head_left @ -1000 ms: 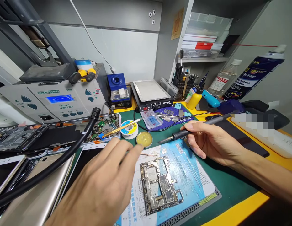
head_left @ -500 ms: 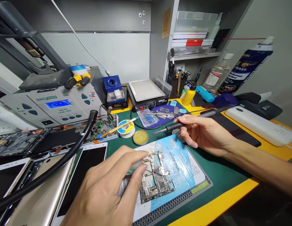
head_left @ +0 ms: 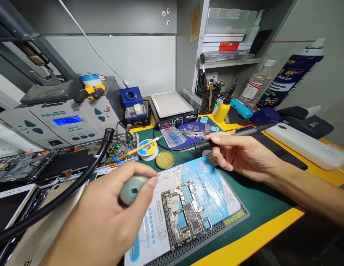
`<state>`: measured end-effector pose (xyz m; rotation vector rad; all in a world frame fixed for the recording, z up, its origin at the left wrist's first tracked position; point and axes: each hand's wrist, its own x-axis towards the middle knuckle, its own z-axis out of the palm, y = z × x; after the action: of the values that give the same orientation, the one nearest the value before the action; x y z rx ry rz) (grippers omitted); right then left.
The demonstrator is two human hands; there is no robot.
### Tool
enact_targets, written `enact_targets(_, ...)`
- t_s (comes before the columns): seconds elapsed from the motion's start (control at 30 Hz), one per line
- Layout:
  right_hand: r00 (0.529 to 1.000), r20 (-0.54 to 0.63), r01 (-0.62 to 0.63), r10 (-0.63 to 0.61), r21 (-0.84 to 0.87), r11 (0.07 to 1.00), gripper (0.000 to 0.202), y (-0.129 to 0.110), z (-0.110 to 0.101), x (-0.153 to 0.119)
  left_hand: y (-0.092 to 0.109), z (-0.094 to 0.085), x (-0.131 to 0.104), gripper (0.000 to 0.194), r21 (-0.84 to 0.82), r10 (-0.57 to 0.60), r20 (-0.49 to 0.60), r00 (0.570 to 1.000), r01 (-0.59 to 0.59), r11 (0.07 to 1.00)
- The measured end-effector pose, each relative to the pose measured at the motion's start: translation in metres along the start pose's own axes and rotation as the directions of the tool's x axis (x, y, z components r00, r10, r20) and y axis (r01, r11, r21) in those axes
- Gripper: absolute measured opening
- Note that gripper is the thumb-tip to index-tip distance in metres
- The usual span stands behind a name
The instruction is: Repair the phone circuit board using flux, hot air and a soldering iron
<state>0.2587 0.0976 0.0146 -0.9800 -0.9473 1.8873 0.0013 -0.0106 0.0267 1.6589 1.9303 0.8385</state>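
My left hand point(head_left: 105, 210) is curled round a teal rounded object point(head_left: 132, 189) with a dark hole in its end; its exact kind is unclear. Thumb and forefinger nearly meet over the left side of the blue-and-white mat point(head_left: 216, 195). Just right of these fingertips, a phone logic board point(head_left: 192, 218) with cut-out openings lies flat on the mat. My right hand point(head_left: 238, 155) grips a soldering iron point(head_left: 202, 146) like a pen. Its tip points left, above the bench near the round tin of yellowish flux paste point(head_left: 164, 160), apart from the board.
A solder spool point(head_left: 148, 149) with a gold pen-like tool point(head_left: 137, 149) across it sits behind the tin. At left, a black hose point(head_left: 74, 195) arches over several phones. A hot plate point(head_left: 172, 105), rework station point(head_left: 69, 122) and yellow bottle point(head_left: 222, 111) stand at the back.
My left hand has drawn back left from the board, and more of the teal object shows. The board sits slightly nearer and farther right. My right hand has hardly moved with the soldering iron.
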Motion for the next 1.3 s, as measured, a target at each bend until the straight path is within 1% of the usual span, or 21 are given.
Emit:
enact_targets(0.07, 1.000, -0.009, -0.013, 0.013, 0.008, 1.000, 0.024, -0.002, 0.001, 0.000, 0.008, -0.007, 0.008, 0.034, -0.001, -0.120, 0.135, 0.984, 0.121, 0.993)
enact_targets(0.13, 1.000, -0.007, -0.013, 0.013, -0.005, 1.000, 0.026, -0.002, 0.001, 0.000, 0.012, -0.013, 0.016, 0.040, 0.024, -0.168, 0.226, 0.959, 0.167, 0.986)
enact_targets(0.23, 1.000, 0.012, 0.012, -0.011, -0.053, 0.999, 0.020, 0.002, 0.001, 0.000, 0.012, -0.014, 0.025, 0.038, 0.101, -0.208, 0.278, 0.938, 0.186, 0.977)
enact_targets(0.33, 0.999, 0.027, 0.045, -0.043, -0.078, 0.996, 0.016, 0.005, 0.000, 0.000, 0.010, -0.010, 0.031, 0.033, 0.179, -0.218, 0.284, 0.934, 0.171, 0.969)
enact_targets(0.43, 0.998, 0.027, 0.058, -0.056, -0.084, 0.995, 0.013, 0.006, 0.001, -0.001, 0.009, -0.004, 0.034, 0.033, 0.226, -0.253, 0.307, 0.917, 0.188, 0.956)
enact_targets(0.57, 0.998, 0.016, 0.057, -0.056, -0.123, 0.991, 0.014, 0.009, 0.001, -0.001, 0.010, -0.001, 0.036, 0.032, 0.239, -0.279, 0.328, 0.903, 0.206, 0.949)
enact_targets(0.73, 0.999, 0.030, 0.031, -0.027, -0.162, 0.986, 0.015, 0.013, 0.002, -0.001, 0.019, -0.002, 0.036, 0.025, 0.273, -0.288, 0.306, 0.907, 0.206, 0.940)
enact_targets(0.87, 1.000, 0.010, 0.019, -0.017, -0.172, 0.985, 0.015, 0.013, 0.004, -0.002, 0.024, -0.002, 0.038, 0.024, 0.297, -0.314, 0.296, 0.902, 0.225, 0.928)
enact_targets(1.1, 0.999, -0.013, 0.031, -0.035, -0.222, 0.974, 0.013, 0.014, 0.006, -0.001, 0.022, -0.001, 0.043, 0.025, 0.284, -0.353, 0.300, 0.886, 0.270, 0.920)
enact_targets(1.2, 0.999, -0.033, 0.014, -0.022, -0.236, 0.972, 0.012, 0.015, 0.007, -0.001, 0.023, 0.001, 0.042, 0.023, 0.284, -0.367, 0.304, 0.879, 0.284, 0.916)
enact_targets(1.3, 0.997, -0.077, -0.015, -0.003, -0.229, 0.973, 0.012, 0.014, 0.008, 0.000, 0.023, 0.002, 0.042, 0.021, 0.282, -0.366, 0.307, 0.878, 0.284, 0.917)
